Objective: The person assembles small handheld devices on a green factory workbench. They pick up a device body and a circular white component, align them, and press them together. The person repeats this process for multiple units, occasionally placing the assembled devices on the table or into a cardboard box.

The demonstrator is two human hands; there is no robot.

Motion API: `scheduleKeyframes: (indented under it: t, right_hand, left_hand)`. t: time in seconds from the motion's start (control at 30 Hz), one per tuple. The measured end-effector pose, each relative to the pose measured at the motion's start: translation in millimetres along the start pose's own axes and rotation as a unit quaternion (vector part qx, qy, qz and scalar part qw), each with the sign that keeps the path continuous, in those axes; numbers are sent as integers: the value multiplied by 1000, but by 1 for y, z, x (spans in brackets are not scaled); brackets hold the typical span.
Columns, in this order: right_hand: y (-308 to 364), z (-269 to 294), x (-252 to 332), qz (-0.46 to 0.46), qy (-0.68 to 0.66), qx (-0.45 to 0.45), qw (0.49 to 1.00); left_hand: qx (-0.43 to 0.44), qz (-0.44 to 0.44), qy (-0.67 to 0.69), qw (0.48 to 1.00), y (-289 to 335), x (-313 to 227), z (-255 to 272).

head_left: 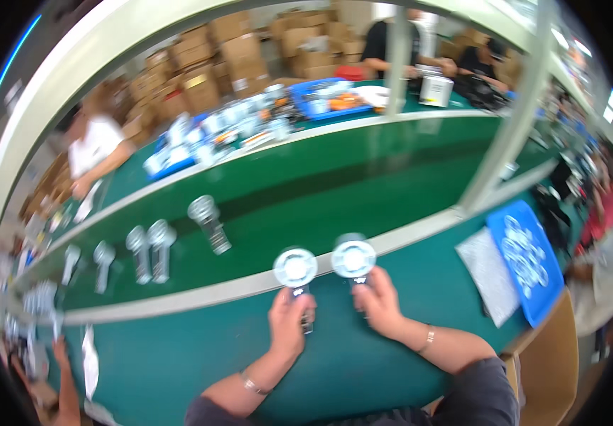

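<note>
While both hands grip handles, left fan (pixel 295 268) and right fan (pixel 353 258) show round white heads.

dark grey sleeves pushed above elbows; thin metal bracelet on each wrist; bare forearms.

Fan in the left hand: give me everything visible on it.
The fan is a small handheld one: round silver-grey head with a pale, bright centre, on a short dark handle. It looks like plastic; detail is blurred. It stands upright, head facing the camera, over the green table near the pale rail. The left hand grips its handle. A matching fan in the right hand sits beside it, heads close.
</note>
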State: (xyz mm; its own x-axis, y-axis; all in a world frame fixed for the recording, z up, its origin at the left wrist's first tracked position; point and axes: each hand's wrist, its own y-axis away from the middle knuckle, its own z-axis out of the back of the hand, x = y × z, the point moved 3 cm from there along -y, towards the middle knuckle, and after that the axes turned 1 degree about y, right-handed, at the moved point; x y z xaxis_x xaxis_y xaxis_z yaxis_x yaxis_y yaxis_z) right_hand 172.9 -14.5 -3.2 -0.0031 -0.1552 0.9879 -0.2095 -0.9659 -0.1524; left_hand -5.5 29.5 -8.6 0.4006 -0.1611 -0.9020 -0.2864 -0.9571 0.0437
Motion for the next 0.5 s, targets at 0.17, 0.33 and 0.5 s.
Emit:
scheduleKeyframes:
  t: [0.17,0.33,0.5]
  right_hand:
    - [-23,-11,-12,125,159,-33,979]
    - [-31,-11,-14,134,100,-49,985]
    - [-32,-7,-13,184,97,-122,970]
  left_hand:
    - [-109,2,-39,993,-10,1,9]
    - [-46,82,13,995,-11,7,29]
    - [-25,57,-41,997,6,-4,-26]
